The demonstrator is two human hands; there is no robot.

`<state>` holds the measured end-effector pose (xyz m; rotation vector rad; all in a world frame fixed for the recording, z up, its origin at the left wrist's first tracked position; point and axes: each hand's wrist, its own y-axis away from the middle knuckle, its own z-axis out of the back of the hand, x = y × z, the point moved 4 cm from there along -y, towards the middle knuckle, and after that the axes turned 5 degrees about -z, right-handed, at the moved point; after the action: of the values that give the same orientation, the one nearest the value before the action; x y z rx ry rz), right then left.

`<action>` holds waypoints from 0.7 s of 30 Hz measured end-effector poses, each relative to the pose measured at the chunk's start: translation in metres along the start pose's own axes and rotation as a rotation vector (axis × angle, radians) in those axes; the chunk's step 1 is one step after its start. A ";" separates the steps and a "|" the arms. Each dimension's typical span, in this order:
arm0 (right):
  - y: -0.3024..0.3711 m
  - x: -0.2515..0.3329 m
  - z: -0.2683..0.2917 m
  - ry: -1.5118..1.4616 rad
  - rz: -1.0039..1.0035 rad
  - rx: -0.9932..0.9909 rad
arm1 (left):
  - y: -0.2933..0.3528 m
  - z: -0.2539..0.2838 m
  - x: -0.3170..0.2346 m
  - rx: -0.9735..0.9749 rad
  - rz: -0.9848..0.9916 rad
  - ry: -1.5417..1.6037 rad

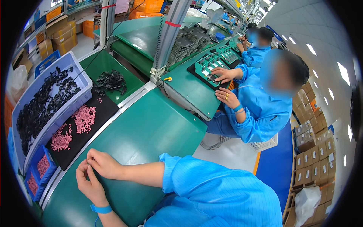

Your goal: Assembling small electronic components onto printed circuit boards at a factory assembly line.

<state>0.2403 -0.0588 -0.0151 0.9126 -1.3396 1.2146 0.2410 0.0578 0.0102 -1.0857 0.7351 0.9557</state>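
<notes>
Over the green tabletop [151, 125], both my hands meet with their fingertips close together. My left hand [90, 185], with a blue strap round its wrist, is curled with thumb and fingers pinched. Against it, my right hand [103, 163] is closed in a pinch too. Whatever lies between the fingertips is too small or hidden to make out. Just beyond the hands, small pink cylindrical pieces [84, 119] and a second pink pile [61, 139] lie on a black mat [102, 108].
A grey-blue bin [84, 92] of black plastic parts stands at left, beside small blue boxes [51, 166] of pink pieces. More black parts [110, 82] lie on green board. A metal post [166, 41] rises ahead. At right, a co-worker [253, 102] handles parts in green fixtures [208, 64].
</notes>
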 end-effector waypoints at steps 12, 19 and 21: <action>0.000 -0.001 0.002 -0.036 -0.127 0.009 | 0.004 -0.004 -0.010 0.029 0.060 0.040; 0.000 0.002 0.002 -0.045 -0.117 0.007 | 0.005 -0.002 -0.008 0.028 0.053 0.025; 0.000 0.002 0.002 -0.050 -0.103 0.003 | 0.005 -0.002 -0.008 0.030 0.054 0.026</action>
<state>0.2394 -0.0609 -0.0130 1.0071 -1.3139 1.1213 0.2334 0.0547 0.0149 -1.0583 0.8013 0.9745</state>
